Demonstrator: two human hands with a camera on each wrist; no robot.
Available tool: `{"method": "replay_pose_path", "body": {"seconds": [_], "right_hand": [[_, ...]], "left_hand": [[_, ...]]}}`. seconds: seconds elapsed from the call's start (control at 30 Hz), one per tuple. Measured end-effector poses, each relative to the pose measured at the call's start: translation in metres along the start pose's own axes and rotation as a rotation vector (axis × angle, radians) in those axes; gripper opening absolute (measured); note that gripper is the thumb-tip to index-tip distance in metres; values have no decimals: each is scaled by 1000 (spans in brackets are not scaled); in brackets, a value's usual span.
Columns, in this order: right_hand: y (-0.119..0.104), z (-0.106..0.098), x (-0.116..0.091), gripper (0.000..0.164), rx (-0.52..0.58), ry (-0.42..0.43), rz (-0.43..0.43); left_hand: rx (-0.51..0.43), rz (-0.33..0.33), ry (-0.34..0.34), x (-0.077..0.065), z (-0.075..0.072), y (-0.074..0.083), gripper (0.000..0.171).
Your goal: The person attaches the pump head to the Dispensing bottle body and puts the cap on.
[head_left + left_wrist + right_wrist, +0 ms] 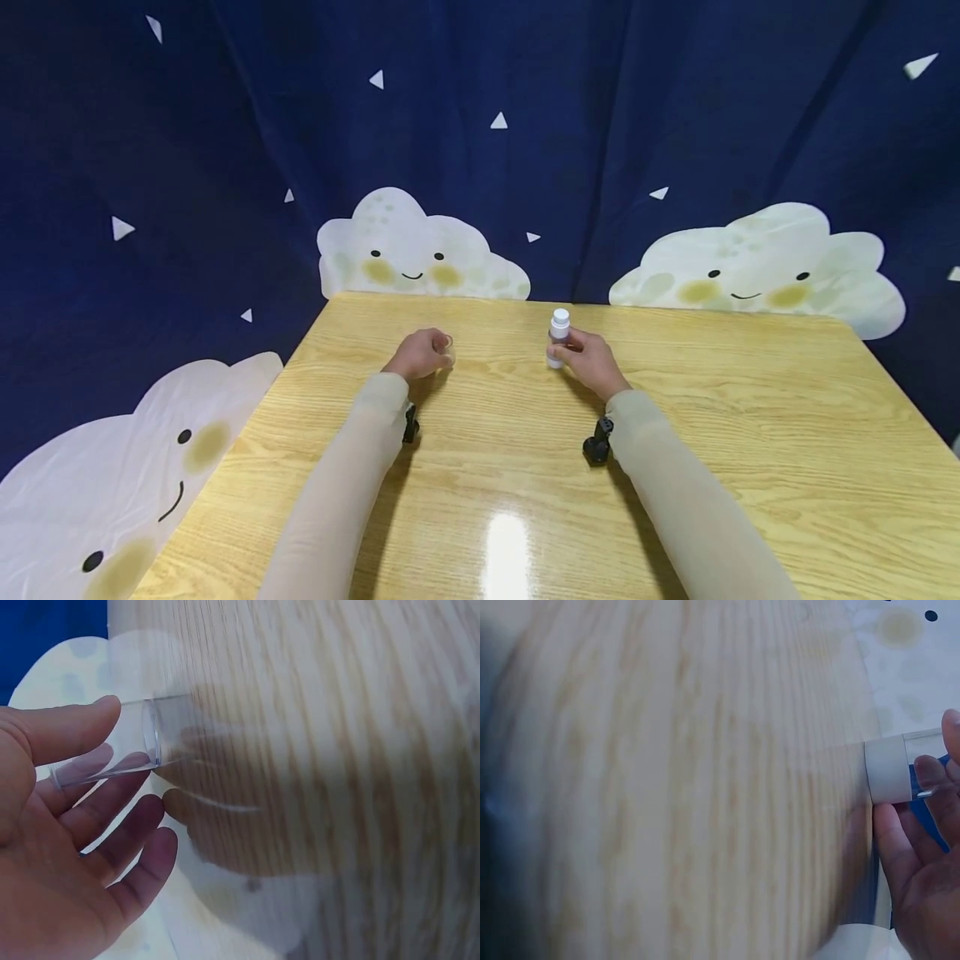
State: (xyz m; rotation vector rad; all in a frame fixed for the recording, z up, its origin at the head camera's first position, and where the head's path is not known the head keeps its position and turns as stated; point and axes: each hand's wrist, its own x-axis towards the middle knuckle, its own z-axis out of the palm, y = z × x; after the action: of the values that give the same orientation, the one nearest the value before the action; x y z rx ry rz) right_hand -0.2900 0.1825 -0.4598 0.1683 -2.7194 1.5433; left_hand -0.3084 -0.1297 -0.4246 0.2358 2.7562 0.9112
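My left hand (421, 354) holds a small clear cup (449, 351) at the left of the table's far half. In the left wrist view the thumb lies on one side of the clear cup (132, 739) and the fingers curl around the other; its base meets the tabletop. My right hand (592, 360) grips a small bottle (560, 324) with a white cap, standing upright further right. Up close in the right wrist view, the bottle (889, 771) has a white base and a see-through section above, partly covered by fingers.
The wooden table (480, 442) reaches back to a dark blue curtain (570, 150) printed with white clouds and triangles. A black wrist camera (597, 443) is strapped under the right sleeve, another camera (410, 424) at the left sleeve.
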Motion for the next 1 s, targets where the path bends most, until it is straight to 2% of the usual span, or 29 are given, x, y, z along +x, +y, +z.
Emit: {"method": "replay_pose_path", "body": {"seconds": [0.23,0.4,0.57,0.77,1.0], "right_hand": [[-5,3,-1,45,-12,-8,7],[-4,2,0,44,-27,-6,14],[-1,1,1,43,-8,0,12],[3,2,2,44,-21,4,-1],[3,2,2,42,-13,12,-12]], "left_hand": [[-51,6,13,-1,2,0,44],[-75,41,47,0,5,8,43],[-120,74,76,0,7,25,41],[-123,145,109,-1,9,49,42],[-133,219,111,-4,9,73,45]]}}
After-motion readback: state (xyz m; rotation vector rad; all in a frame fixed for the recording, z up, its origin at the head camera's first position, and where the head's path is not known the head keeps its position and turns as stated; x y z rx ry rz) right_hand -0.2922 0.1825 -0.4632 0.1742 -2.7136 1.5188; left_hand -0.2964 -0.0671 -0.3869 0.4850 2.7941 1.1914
